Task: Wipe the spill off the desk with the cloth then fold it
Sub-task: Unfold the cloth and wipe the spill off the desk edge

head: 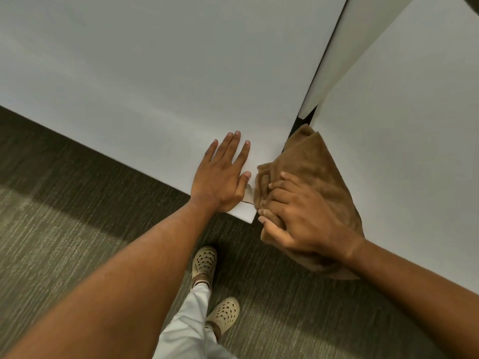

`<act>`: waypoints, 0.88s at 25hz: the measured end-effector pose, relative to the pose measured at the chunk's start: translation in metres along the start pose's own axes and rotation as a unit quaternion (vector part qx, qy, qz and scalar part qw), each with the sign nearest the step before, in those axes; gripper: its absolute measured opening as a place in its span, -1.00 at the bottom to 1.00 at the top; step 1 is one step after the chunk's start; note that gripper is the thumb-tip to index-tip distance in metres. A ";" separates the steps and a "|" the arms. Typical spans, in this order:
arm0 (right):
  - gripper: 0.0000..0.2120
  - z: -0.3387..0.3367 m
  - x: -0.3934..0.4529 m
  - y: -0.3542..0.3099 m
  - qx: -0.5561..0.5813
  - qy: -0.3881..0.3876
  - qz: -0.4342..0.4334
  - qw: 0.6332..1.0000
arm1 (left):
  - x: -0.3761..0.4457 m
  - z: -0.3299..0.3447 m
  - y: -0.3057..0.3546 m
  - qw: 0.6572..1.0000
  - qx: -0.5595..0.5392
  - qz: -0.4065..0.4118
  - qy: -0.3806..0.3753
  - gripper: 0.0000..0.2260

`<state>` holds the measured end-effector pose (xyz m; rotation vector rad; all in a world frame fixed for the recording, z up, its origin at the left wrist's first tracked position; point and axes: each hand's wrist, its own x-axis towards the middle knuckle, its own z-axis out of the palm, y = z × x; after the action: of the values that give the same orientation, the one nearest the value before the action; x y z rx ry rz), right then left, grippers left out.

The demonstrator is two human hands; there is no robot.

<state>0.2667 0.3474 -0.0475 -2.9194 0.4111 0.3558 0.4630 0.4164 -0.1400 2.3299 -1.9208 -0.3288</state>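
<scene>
A crumpled brown cloth (313, 161) lies across the gap between two white desks, at the near right corner of the left desk (160, 73). My right hand (298, 216) is shut on the cloth's near part, fingers dug into the fabric. Flat on the left desk's corner rests my left hand (223, 174), fingers spread, thumb close to the cloth. A small pale wet-looking smear (249, 193) shows on the desk between my thumb and the cloth.
A second white desk (404, 141) stands to the right, separated by a dark narrow gap (307, 117). A white panel (337, 47) runs along that gap. Below the desks is grey-green carpet (64, 229), with my feet in beige perforated clogs (204, 263).
</scene>
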 end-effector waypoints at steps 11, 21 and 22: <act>-0.57 0.006 0.002 -0.008 -0.018 -0.011 0.005 1.000 | 0.001 0.000 -0.001 1.000 -0.006 0.002 0.005 -0.41; -0.59 0.002 0.014 0.034 0.002 0.073 0.067 0.995 | -0.001 -0.002 -0.002 1.000 0.000 0.003 -0.011 -0.41; -0.59 -0.001 0.017 0.040 0.004 0.087 0.097 0.991 | 0.000 -0.002 -0.002 1.000 0.004 0.004 -0.011 -0.41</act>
<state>0.2708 0.3054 -0.0561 -2.9194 0.7231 0.1236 0.4656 0.4172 -0.1386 2.3326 -1.9434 -0.3494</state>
